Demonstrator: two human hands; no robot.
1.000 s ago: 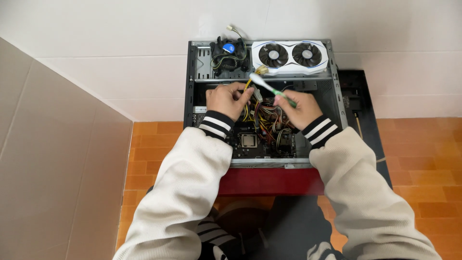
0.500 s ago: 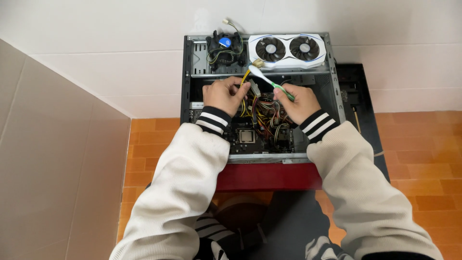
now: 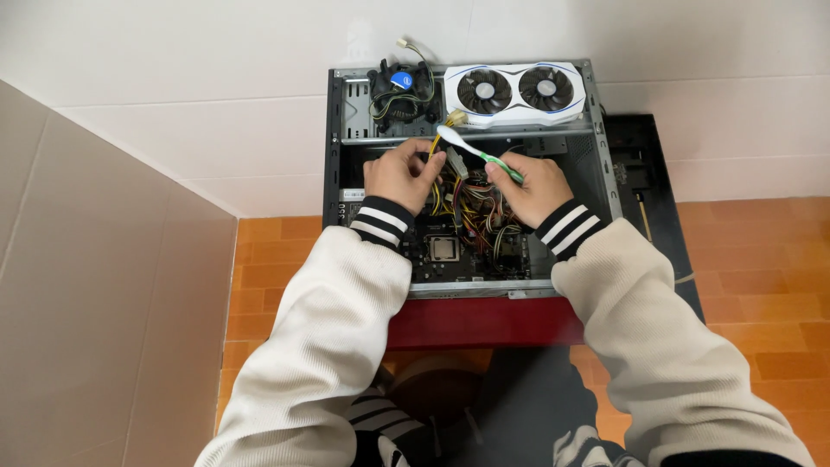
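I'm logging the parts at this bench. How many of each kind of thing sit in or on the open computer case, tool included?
Dual-fan graphics card: 1
Round cooler fan: 1
Toothbrush, in the right hand: 1
Bundle of coloured cables, touched by the left hand: 1
Processor socket: 1
Total: 5

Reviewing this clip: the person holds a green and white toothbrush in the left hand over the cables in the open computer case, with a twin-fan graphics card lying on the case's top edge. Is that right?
Not quite. In the head view the toothbrush is in the right hand, not the left. The left hand is on the cables instead. The rest stands: open computer case, twin-fan graphics card on its top edge.
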